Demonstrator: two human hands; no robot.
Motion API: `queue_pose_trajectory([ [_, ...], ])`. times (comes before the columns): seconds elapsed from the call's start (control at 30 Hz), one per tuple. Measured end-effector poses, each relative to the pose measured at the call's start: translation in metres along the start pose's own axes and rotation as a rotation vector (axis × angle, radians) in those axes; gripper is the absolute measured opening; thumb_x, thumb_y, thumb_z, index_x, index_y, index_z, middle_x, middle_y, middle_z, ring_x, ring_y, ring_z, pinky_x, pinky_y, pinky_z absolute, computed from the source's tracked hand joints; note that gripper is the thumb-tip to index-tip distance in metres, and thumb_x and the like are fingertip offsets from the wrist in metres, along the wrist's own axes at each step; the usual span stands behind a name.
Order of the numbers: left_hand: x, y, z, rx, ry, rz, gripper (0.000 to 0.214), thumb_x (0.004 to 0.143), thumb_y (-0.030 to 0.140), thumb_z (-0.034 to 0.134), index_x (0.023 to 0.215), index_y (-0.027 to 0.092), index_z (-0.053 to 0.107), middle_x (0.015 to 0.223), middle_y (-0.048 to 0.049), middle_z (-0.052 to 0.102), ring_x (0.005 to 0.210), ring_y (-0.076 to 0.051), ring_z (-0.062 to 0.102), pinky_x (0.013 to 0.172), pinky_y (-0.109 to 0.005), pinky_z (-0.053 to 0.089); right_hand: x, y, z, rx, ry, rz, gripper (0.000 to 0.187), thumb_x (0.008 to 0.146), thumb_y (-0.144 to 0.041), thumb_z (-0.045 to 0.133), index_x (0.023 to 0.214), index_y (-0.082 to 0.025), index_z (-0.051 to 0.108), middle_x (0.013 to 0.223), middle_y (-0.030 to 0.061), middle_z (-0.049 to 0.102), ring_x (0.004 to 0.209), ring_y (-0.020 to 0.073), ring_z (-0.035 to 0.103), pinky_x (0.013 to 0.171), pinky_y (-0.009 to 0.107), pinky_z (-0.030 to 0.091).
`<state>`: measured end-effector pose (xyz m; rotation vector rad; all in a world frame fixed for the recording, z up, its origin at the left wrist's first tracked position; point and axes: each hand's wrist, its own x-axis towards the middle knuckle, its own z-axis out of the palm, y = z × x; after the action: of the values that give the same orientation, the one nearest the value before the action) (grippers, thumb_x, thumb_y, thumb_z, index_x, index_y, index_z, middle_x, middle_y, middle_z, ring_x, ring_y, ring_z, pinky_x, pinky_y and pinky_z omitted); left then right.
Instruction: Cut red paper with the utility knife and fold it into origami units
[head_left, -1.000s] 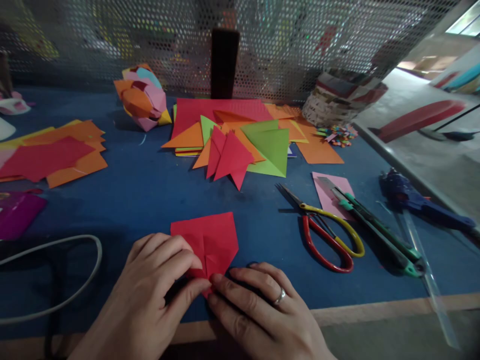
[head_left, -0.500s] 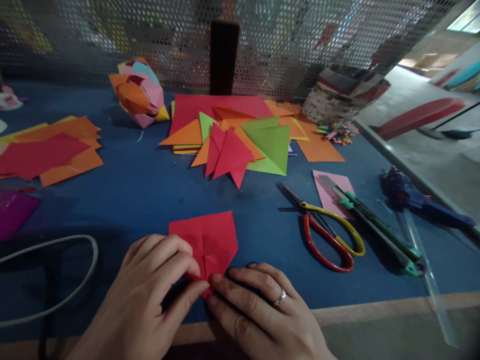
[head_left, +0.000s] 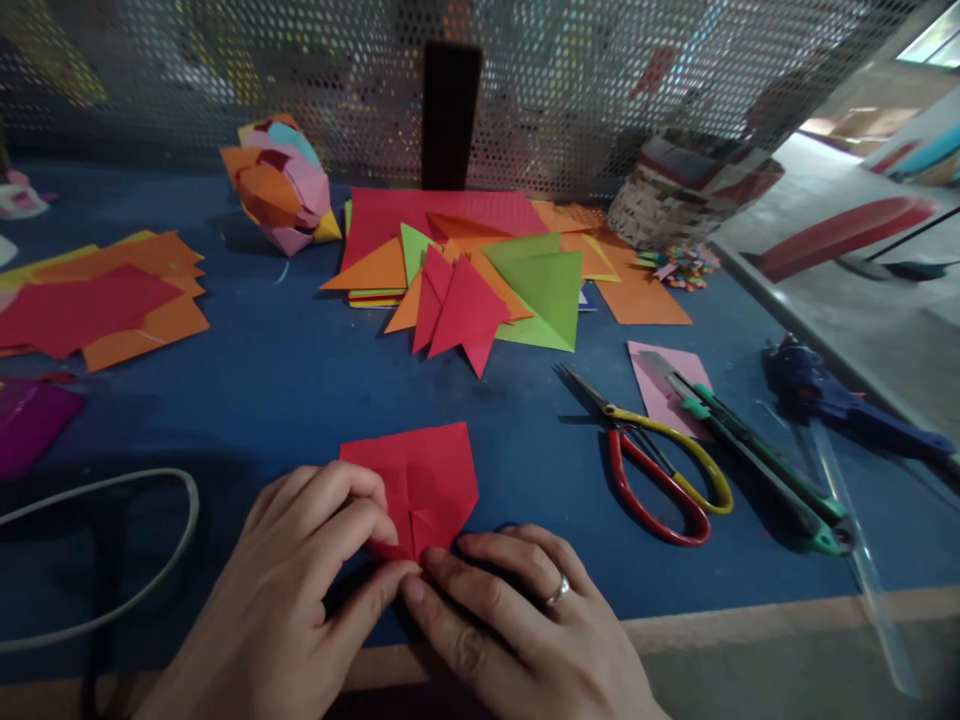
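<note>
A folded red paper lies on the blue table close to the front edge. My left hand rests on its near left part, thumb and fingers pinching the bottom corner. My right hand, with a ring on one finger, presses its fingertips against the same corner from the right. The two hands touch at the paper's lower tip, which they hide.
Folded red, orange and green triangles lie mid-table on red sheets. Scissors, a green cutter, a clear ruler and a blue glue gun sit right. Orange and red sheets and a grey cable lie left. A paper ball and basket stand by the mesh wall.
My right fingertips have slid slightly left along the paper's lower corner, closer to my left thumb. The paper itself has stayed in place.
</note>
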<state>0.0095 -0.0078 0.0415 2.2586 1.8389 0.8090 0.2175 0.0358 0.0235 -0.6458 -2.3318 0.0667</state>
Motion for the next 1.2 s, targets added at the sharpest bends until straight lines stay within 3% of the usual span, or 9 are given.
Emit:
queue_pose_trajectory([
  [0.17,0.001,-0.003,-0.001,0.020,0.018,-0.042,0.013,0.089,0.033,0.067,0.085,0.026,0.057,0.099,0.0006,0.063,0.090,-0.017,0.059,0.077,-0.031,0.049,0.000,-0.002,0.002,0.003,0.016,0.013,0.022,0.105,-0.024,0.060,0.096,-0.030,0.079,0.101,-0.0116,0.080,0.095,0.0096,0.066,0.101,0.026,0.044],
  [0.37,0.005,-0.004,-0.003,-0.014,0.046,-0.001,0.012,0.099,0.033,0.055,0.089,0.027,0.058,0.096,0.0034,0.063,0.087,-0.013,0.059,0.075,-0.025,0.049,0.001,-0.001,0.000,-0.002,0.007,0.009,0.019,0.104,-0.025,0.062,0.099,-0.031,0.079,0.101,-0.0096,0.079,0.096,0.0101,0.066,0.099,0.026,0.045],
  [0.57,0.003,-0.006,0.000,0.050,0.044,0.001,0.016,0.099,0.035,0.057,0.088,0.024,0.055,0.100,-0.0003,0.058,0.093,-0.015,0.054,0.083,-0.029,0.042,0.000,-0.002,0.001,0.013,0.009,0.015,0.018,0.104,-0.025,0.063,0.097,-0.029,0.079,0.102,-0.0104,0.080,0.097,0.0104,0.066,0.101,0.026,0.045],
  [0.73,0.005,-0.006,0.000,0.046,0.063,-0.005,0.016,0.098,0.034,0.058,0.085,0.024,0.056,0.097,0.0005,0.059,0.090,-0.014,0.056,0.081,-0.029,0.044,-0.001,-0.002,0.004,0.005,0.026,0.016,0.015,0.102,-0.026,0.066,0.097,-0.031,0.079,0.100,-0.0095,0.080,0.096,0.0104,0.066,0.101,0.026,0.045],
  [0.97,0.011,-0.002,0.004,0.022,0.046,-0.154,0.028,0.094,0.048,0.060,0.079,0.025,0.059,0.091,-0.0008,0.063,0.092,-0.018,0.063,0.081,-0.032,0.053,0.000,-0.002,0.002,0.003,0.032,0.021,0.016,0.102,-0.026,0.066,0.096,-0.031,0.080,0.100,-0.0108,0.080,0.094,0.0102,0.066,0.099,0.026,0.046],
  [1.2,0.010,-0.001,0.004,0.023,0.056,-0.171,0.031,0.094,0.055,0.060,0.081,0.026,0.060,0.092,-0.0015,0.062,0.094,-0.020,0.063,0.083,-0.034,0.053,0.003,-0.001,0.001,0.004,0.031,0.014,0.020,0.104,-0.025,0.063,0.094,-0.031,0.079,0.100,-0.0123,0.080,0.094,0.0104,0.066,0.100,0.026,0.044],
])
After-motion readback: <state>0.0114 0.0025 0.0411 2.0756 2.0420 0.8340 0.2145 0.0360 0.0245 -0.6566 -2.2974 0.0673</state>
